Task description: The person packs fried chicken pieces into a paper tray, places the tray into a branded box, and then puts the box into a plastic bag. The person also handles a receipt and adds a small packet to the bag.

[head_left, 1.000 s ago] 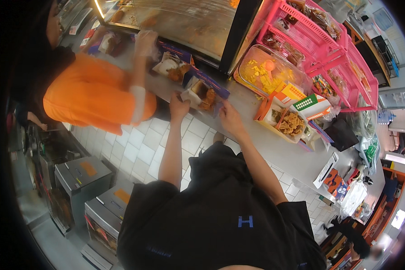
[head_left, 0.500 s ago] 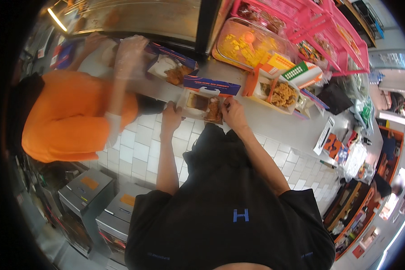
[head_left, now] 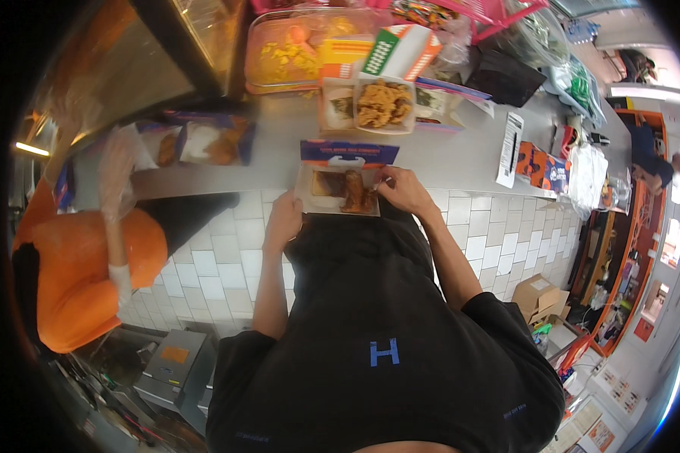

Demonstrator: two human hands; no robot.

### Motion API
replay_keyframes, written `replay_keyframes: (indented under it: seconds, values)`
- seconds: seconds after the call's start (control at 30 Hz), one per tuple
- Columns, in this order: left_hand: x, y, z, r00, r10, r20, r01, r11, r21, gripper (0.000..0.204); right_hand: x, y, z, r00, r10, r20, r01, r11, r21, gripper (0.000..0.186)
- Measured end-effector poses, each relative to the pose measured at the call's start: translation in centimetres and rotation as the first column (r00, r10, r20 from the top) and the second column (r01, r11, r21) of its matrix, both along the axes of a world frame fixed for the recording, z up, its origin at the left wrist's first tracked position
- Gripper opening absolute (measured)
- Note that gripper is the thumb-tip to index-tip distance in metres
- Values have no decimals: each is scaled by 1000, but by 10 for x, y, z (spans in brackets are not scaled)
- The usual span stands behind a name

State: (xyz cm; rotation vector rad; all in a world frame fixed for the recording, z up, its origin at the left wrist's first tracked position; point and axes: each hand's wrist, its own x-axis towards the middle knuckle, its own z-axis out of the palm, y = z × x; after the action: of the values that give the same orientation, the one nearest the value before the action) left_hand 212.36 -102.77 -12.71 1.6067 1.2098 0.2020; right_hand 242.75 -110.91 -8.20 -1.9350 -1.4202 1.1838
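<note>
Between my hands is a cardboard food box [head_left: 304, 190], its dark blue and orange lid [head_left: 347, 153] raised at the far side. A browned piece of what looks like fried chicken [head_left: 355, 193] lies in its right part. Left of that is a section with something dark brown [head_left: 329, 183], too unclear to name. My left hand [head_left: 284, 219] is closed on the box's near left edge. At the right edge, my right hand [head_left: 405, 189] pinches the box side, thumb and fingers together. The box is at the counter's near edge, just above my dark apron.
On the metal counter [head_left: 461, 162] stand an open box of fried chicken pieces [head_left: 385, 104] and a clear tray of yellow bits [head_left: 283, 64] with an orange scoop. Two open boxes [head_left: 221, 142] are at left, near a gloved co-worker in orange [head_left: 102, 264]. A receipt [head_left: 510, 149] lies right.
My view has turned and shifted rightward, so the co-worker and counter items appear farther left. Both hands still hold the box. The co-worker's arms have moved.
</note>
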Motion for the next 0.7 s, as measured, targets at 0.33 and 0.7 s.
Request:
replay_keyframes:
  seconds: [0.33,0.7]
  values:
    - [136,-74,-28,992,-55,-116,56,998,9,35,139,-91,-19,996,-68,-54,77,980,182,18]
    - [288,-109,21,971,109,-211,-106,994,27,27,249,-108,-44,882,-459,-110,472,863,182,23]
